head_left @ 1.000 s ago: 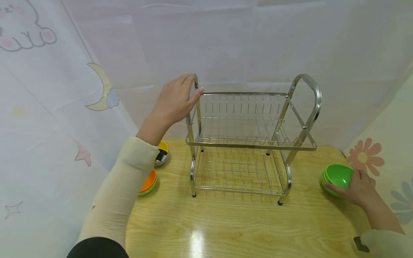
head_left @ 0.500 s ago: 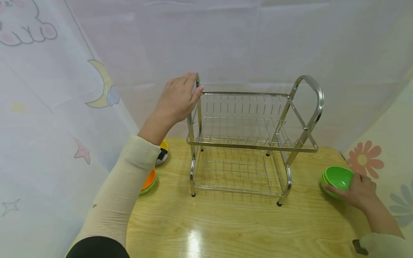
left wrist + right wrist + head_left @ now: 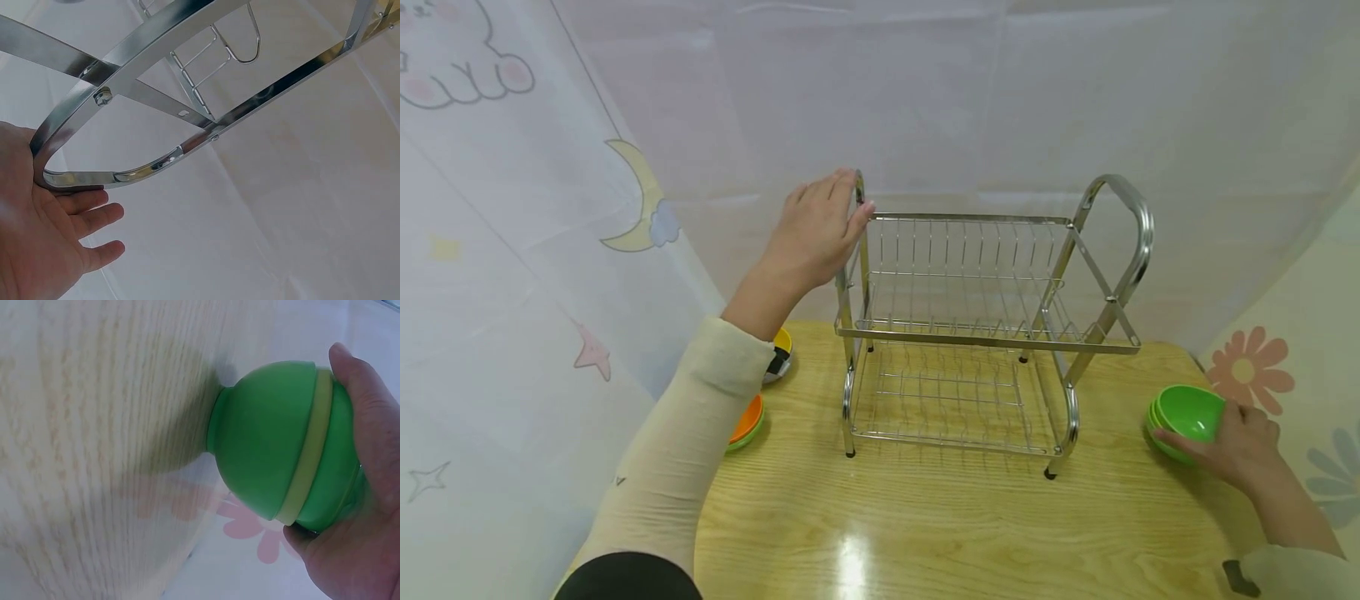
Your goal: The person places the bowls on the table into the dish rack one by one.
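Note:
My left hand (image 3: 817, 229) rests on the curved left handle of a two-tier chrome dish rack (image 3: 970, 340). In the left wrist view, the handle's bend (image 3: 53, 162) lies against the palm, and the fingers (image 3: 100, 219) extend loosely past the bar. Over at the right side of the table, my right hand (image 3: 1240, 446) holds a stack of green bowls (image 3: 1187, 414) by the rim. Seen from the right wrist, thumb and fingers span the upper part of the stack (image 3: 269, 431). The lowest bowl's foot is at the wooden tabletop.
At the left, partly behind my left sleeve (image 3: 670, 450), an orange bowl sits in a green one (image 3: 747, 423). Behind these is a yellow and grey bowl stack (image 3: 780, 357) with something black. A printed cloth (image 3: 925, 100) hangs behind the wooden table (image 3: 955, 533).

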{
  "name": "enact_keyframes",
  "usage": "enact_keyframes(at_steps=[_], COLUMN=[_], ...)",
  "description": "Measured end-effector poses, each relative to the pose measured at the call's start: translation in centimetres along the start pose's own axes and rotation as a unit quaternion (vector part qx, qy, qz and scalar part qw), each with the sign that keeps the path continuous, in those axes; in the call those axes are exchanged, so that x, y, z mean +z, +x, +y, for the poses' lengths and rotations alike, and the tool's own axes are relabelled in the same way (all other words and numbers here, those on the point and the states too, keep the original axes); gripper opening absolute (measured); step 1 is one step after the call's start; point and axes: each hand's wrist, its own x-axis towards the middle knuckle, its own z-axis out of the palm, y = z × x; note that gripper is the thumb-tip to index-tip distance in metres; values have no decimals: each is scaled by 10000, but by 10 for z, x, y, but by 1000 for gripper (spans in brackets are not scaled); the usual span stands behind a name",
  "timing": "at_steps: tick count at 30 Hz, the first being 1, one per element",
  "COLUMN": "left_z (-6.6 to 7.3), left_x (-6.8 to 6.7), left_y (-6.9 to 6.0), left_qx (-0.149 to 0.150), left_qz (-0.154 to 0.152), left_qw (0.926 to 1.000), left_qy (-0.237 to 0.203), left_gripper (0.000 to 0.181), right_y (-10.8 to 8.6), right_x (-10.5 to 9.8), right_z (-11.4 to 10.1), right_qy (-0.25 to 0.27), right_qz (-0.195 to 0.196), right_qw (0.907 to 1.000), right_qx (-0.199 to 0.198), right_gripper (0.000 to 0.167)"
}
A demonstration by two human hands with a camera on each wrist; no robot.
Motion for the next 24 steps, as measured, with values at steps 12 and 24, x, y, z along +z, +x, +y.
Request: enact_keyframes(at_steps=[12, 24], left_z=[1, 1], left_x=[1, 3], left_y=[-2, -3], left_qx=[1, 76], left_qz=[26, 166], left_qw=[10000, 9998], left_qy=[55, 114], left_gripper=[70, 70], right_y=[-4, -5], right_x=[-3, -10], right_z=[-4, -22], right_qy=[25, 174], right_qz=[545, 886], right_qw=[9979, 9935], right_qx=[-335, -686], right_gripper=[116, 111])
